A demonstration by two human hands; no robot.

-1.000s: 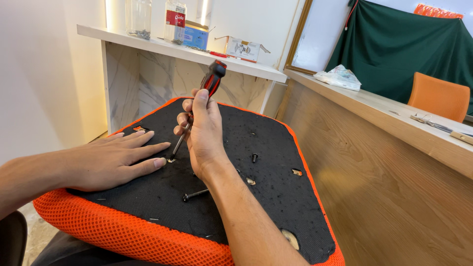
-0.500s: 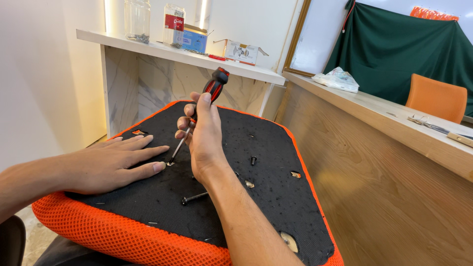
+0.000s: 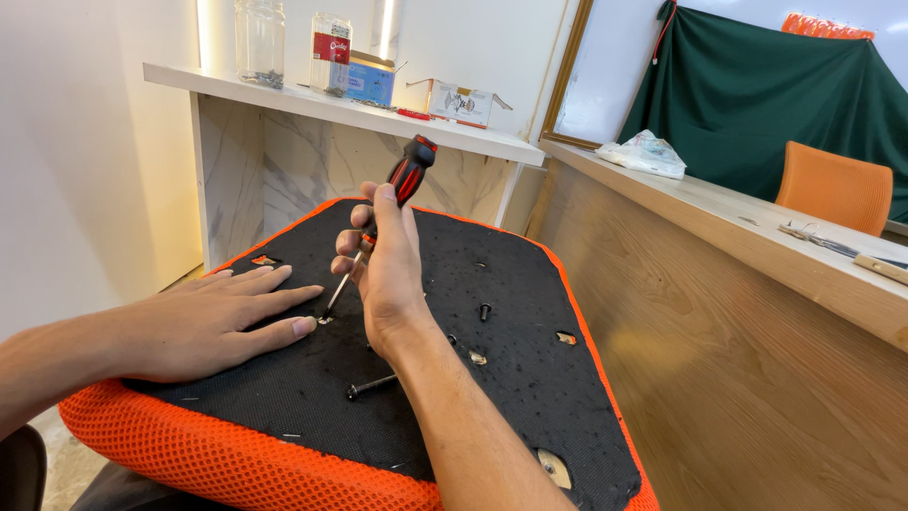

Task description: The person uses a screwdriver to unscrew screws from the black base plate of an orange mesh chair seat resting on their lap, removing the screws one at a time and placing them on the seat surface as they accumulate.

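An upturned chair seat (image 3: 530, 397), black underneath with an orange mesh edge, lies in front of me. My right hand (image 3: 386, 270) grips a screwdriver (image 3: 407, 175) with a red and black handle, tilted, its tip down on a screw hole near my left fingertips. My left hand (image 3: 213, 317) rests flat, palm down, on the left side of the seat, fingers spread. A loose black bolt (image 3: 371, 386) lies on the seat just left of my right wrist. A second short black bolt (image 3: 485, 310) stands upright to the right of my right hand.
A wooden counter (image 3: 719, 284) runs along the right, bearing a plastic bag (image 3: 645, 153) and tools. Behind the seat stands a white marble shelf (image 3: 331, 109) with jars and small boxes. An orange chair (image 3: 832, 185) and a dark green cloth (image 3: 757, 95) are at the far right.
My right hand and the screwdriver have shifted slightly, the handle turning in my grip. My left hand stays flat in place.
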